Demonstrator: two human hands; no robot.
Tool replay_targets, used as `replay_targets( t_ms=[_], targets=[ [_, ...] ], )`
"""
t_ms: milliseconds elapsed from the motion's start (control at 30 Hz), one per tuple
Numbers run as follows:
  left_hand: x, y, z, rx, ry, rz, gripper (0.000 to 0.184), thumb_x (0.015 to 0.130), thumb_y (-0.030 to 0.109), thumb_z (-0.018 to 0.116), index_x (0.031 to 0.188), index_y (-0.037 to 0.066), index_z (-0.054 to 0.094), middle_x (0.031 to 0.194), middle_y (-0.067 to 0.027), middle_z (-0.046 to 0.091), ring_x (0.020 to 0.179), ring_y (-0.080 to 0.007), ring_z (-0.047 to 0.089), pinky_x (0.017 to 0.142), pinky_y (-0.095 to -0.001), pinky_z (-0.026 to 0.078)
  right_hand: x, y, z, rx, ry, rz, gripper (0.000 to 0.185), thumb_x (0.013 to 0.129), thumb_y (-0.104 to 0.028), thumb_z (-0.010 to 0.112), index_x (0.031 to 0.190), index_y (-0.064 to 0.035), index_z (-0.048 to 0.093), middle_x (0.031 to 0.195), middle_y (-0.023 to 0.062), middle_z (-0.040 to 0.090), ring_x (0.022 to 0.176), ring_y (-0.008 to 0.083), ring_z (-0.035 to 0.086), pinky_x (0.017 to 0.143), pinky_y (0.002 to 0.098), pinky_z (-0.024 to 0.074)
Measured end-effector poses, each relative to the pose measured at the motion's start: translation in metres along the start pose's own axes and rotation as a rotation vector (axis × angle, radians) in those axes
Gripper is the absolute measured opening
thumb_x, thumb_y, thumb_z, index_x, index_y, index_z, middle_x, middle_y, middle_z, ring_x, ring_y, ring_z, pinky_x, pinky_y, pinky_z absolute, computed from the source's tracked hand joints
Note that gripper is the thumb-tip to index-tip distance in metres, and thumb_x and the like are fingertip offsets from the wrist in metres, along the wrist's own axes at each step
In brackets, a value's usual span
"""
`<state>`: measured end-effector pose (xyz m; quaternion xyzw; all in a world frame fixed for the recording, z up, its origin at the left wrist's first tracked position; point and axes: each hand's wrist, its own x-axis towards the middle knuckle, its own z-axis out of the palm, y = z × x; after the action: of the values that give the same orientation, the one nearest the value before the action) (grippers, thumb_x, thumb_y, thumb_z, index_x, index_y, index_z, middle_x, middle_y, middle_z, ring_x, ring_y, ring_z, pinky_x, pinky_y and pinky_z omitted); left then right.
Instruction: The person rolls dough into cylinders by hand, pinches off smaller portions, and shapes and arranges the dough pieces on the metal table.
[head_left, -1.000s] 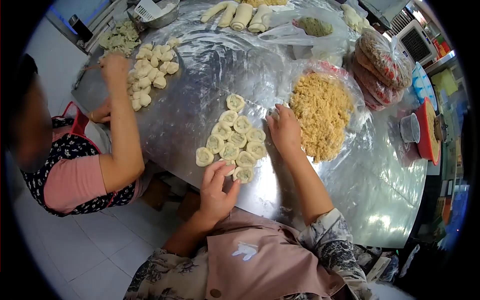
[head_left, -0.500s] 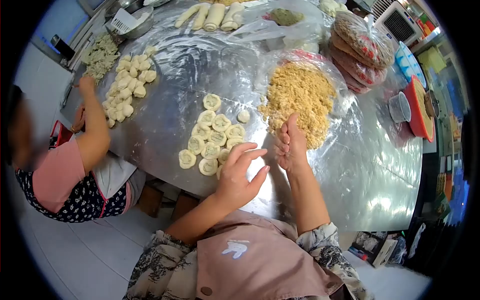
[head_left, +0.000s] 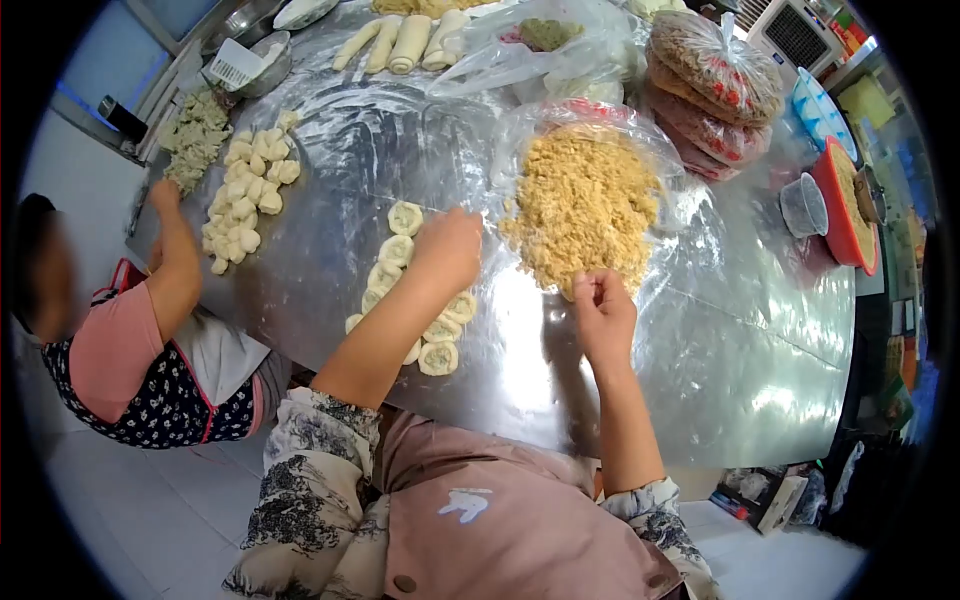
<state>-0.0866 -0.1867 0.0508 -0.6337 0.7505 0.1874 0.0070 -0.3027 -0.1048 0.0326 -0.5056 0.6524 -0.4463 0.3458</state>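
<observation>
My left hand (head_left: 450, 245) is lowered over the right side of a group of flat dough rounds with pale green filling (head_left: 438, 358), fingers curled downward. The back of the hand hides the fingertips and anything beneath them; my forearm covers several rounds. At the near edge of a heap of crumbly yellow filling (head_left: 585, 200), my right hand (head_left: 605, 318) has its fingers curled in and the thumb against them. What lies between them, if anything, is too small to make out. The heap rests on a clear plastic sheet (head_left: 510, 150) on the floured metal table (head_left: 720, 340).
At left, a co-worker (head_left: 120, 350) reaches toward greenish filling (head_left: 197, 140), beside a pile of dough pieces (head_left: 245, 195). Dough rolls (head_left: 410, 42) lie at the back. Bagged crumbly food (head_left: 715, 80), a plastic tub (head_left: 803, 205) and a red basin (head_left: 842, 205) stand at right.
My left hand has moved up and over the dough rounds, its fingers curling down; the small dough ball there is now hidden. My right hand has lowered toward me and its fingers have closed.
</observation>
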Motion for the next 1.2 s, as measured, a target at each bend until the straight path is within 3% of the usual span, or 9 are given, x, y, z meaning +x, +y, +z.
replay_targets(
  t_ms=[100, 200, 300, 400, 733, 900, 1000, 1100, 1200],
  targets=[
    [0.004, -0.005, 0.014, -0.006, 0.037, -0.002, 0.026, 0.081, 0.000, 0.062, 0.107, 0.001, 0.061, 0.116, -0.0228, 0.059, 0.104, -0.0419, 0.062, 0.088, -0.0485, 0.052, 0.012, -0.015, 0.022, -0.420, 0.007, -0.445, 0.013, 0.090, -0.016, 0.066, 0.096, -0.0042, 0.064, 0.088, 0.0159, 0.064, 0.085, 0.0359, 0.061, 0.076, 0.0443, 0.0486],
    [0.004, -0.009, 0.013, -0.101, 0.068, 0.022, 0.025, 0.081, 0.001, 0.063, 0.106, -0.001, 0.061, 0.112, -0.0243, 0.059, 0.102, -0.0426, 0.063, 0.088, -0.0487, 0.052, 0.039, -0.025, 0.060, -0.558, -0.127, -0.655, 0.023, 0.089, -0.016, 0.063, 0.108, -0.0046, 0.065, 0.106, 0.0138, 0.065, 0.108, 0.0337, 0.060, 0.095, 0.0451, 0.0445],
    [0.011, -0.012, 0.006, -0.178, 0.144, -0.020, 0.025, 0.081, 0.003, 0.064, 0.106, -0.001, 0.060, 0.111, -0.0248, 0.059, 0.103, -0.0424, 0.062, 0.088, -0.0476, 0.052, 0.064, -0.012, 0.100, -0.826, -0.028, -0.777, 0.032, 0.091, -0.017, 0.057, 0.120, -0.0036, 0.063, 0.125, 0.0146, 0.062, 0.130, 0.0317, 0.049, 0.113, 0.0479, 0.0305],
    [0.033, -0.023, 0.013, -0.213, 0.273, 0.026, 0.031, 0.079, 0.009, 0.069, 0.108, -0.002, 0.061, 0.111, -0.0236, 0.060, 0.104, -0.0423, 0.060, 0.090, -0.0467, 0.050, 0.072, -0.005, 0.116, -0.930, -0.123, -0.598, 0.038, 0.093, -0.018, 0.051, 0.126, -0.0022, 0.060, 0.135, 0.0146, 0.058, 0.141, 0.0303, 0.040, 0.121, 0.0493, 0.0174],
    [0.075, -0.017, 0.027, -0.316, 0.260, 0.092, 0.034, 0.079, 0.017, 0.073, 0.109, 0.003, 0.067, 0.109, -0.0221, 0.062, 0.102, -0.0414, 0.060, 0.091, -0.0454, 0.049, 0.024, 0.030, 0.035, -0.953, -0.145, -0.752, 0.033, 0.090, -0.018, 0.054, 0.119, -0.0096, 0.067, 0.126, 0.0017, 0.063, 0.138, 0.0218, 0.044, 0.118, 0.0465, 0.0264],
    [0.064, -0.010, 0.027, -0.262, 0.148, 0.112, 0.031, 0.080, 0.020, 0.074, 0.104, 0.003, 0.066, 0.108, -0.0219, 0.062, 0.101, -0.0411, 0.060, 0.089, -0.0462, 0.049, 0.017, 0.023, 0.024, -0.824, -0.122, -0.700, 0.029, 0.090, -0.017, 0.059, 0.117, -0.0081, 0.066, 0.125, 0.0059, 0.063, 0.135, 0.0288, 0.046, 0.114, 0.0483, 0.0320],
    [0.048, -0.010, 0.030, -0.284, 0.210, 0.128, 0.029, 0.082, 0.020, 0.073, 0.104, 0.004, 0.063, 0.108, -0.0214, 0.061, 0.100, -0.0412, 0.061, 0.088, -0.0470, 0.049, 0.002, 0.008, 0.006, -0.686, -0.073, -0.646, 0.031, 0.088, -0.014, 0.066, 0.117, -0.0058, 0.065, 0.125, 0.0101, 0.062, 0.131, 0.0339, 0.048, 0.110, 0.0490, 0.0366],
    [0.030, -0.003, 0.024, -0.223, 0.129, 0.081, 0.033, 0.088, 0.015, 0.068, 0.117, 0.004, 0.060, 0.115, -0.0219, 0.057, 0.104, -0.0417, 0.060, 0.089, -0.0483, 0.050, -0.016, 0.021, -0.021, -0.597, -0.016, -0.594, 0.036, 0.082, -0.007, 0.073, 0.117, -0.0047, 0.063, 0.121, 0.0138, 0.062, 0.121, 0.0391, 0.054, 0.102, 0.0488, 0.0430],
    [0.028, 0.005, 0.027, -0.194, 0.144, 0.019, 0.027, 0.091, 0.014, 0.064, 0.116, 0.003, 0.060, 0.116, -0.0214, 0.056, 0.103, -0.0427, 0.060, 0.089, -0.0493, 0.050, -0.031, 0.023, -0.030, -0.553, -0.014, -0.546, 0.036, 0.082, -0.005, 0.073, 0.117, -0.0035, 0.063, 0.119, 0.0147, 0.063, 0.115, 0.0387, 0.057, 0.097, 0.0460, 0.0467]
  ],
)
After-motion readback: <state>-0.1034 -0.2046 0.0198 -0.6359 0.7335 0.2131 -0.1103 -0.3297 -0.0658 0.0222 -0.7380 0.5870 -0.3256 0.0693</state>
